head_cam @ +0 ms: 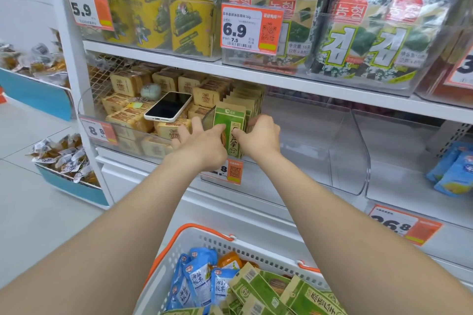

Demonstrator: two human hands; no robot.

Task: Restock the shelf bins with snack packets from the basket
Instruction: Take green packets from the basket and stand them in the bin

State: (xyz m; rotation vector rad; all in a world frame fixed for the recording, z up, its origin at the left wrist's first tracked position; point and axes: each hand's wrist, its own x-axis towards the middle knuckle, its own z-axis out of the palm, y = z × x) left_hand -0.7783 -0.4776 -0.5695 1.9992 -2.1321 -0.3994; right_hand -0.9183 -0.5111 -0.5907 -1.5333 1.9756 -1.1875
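Observation:
A row of green snack packets point(231, 126) stands upright at the left end of a clear shelf bin point(340, 151). My left hand point(202, 144) grips the front packet's left side, thumb across its face. My right hand point(258, 135) holds the row's right side, fingers curled round the packets' edges. Below, a white basket point(204, 240) with orange handles holds more green packets point(266, 286) and blue packets point(197, 281).
A phone point(167, 106) lies on tan packets in the bin to the left. The bin to the right holds blue packets point(455, 174). Seaweed packs point(358, 33) fill the shelf above. Price tags hang on the shelf fronts. More snack bins stand far left.

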